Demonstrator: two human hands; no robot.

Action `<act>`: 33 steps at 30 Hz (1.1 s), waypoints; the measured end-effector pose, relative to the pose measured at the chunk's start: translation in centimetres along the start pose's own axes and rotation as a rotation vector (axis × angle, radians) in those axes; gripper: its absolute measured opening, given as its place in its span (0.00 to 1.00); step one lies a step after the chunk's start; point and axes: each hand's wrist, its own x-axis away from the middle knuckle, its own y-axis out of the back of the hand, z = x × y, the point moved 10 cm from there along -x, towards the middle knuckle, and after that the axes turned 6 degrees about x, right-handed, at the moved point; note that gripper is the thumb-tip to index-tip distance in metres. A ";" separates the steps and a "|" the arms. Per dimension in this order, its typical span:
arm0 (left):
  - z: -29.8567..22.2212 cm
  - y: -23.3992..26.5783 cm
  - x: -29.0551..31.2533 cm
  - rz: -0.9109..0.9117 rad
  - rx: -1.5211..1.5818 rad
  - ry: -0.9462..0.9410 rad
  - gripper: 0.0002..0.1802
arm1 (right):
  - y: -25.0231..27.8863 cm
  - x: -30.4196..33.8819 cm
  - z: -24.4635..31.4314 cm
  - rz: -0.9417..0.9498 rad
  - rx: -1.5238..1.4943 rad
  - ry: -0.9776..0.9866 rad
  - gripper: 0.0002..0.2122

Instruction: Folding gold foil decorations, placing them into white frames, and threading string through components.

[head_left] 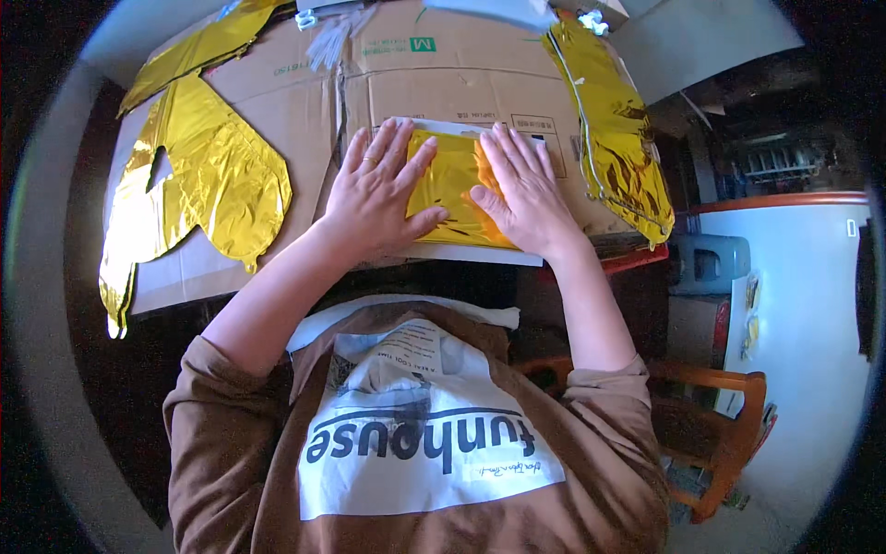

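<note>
In front of me a folded piece of shiny gold foil (443,180) lies on a white sheet (489,255), whose edges stick out at the near and far sides. My left hand (374,194) rests flat at the foil's left side, fingers spread, with a ring on one finger. Across from it, my right hand (528,198) lies palm down over the right side, its fingers stretched out. An orange-looking stretch of foil shows beside the right thumb and fingers. What lies under both palms is hidden.
Flattened cardboard (425,88) covers the table. A cut-out gold foil shape (231,175) hangs over its left edge; more gold foil (618,148) lies at the right. Clear strips (329,42) and a pale plastic bag (498,11) are at the back. A wooden chair (738,443) stands right.
</note>
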 end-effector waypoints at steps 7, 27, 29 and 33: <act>-0.4 0.1 0.0 -0.050 -0.090 -0.015 0.45 | -0.7 0.9 2.1 -0.006 0.123 -0.124 0.36; -1.4 0.1 -0.5 -0.075 0.027 -0.178 0.46 | -0.9 0.9 2.0 -0.020 0.152 -0.162 0.36; -1.4 0.0 -0.5 -0.040 0.027 -0.181 0.47 | -0.7 1.0 2.1 -0.032 0.144 -0.165 0.36; -1.5 -0.2 -0.5 -0.017 0.029 -0.186 0.48 | -1.0 1.2 1.7 0.026 0.161 -0.186 0.37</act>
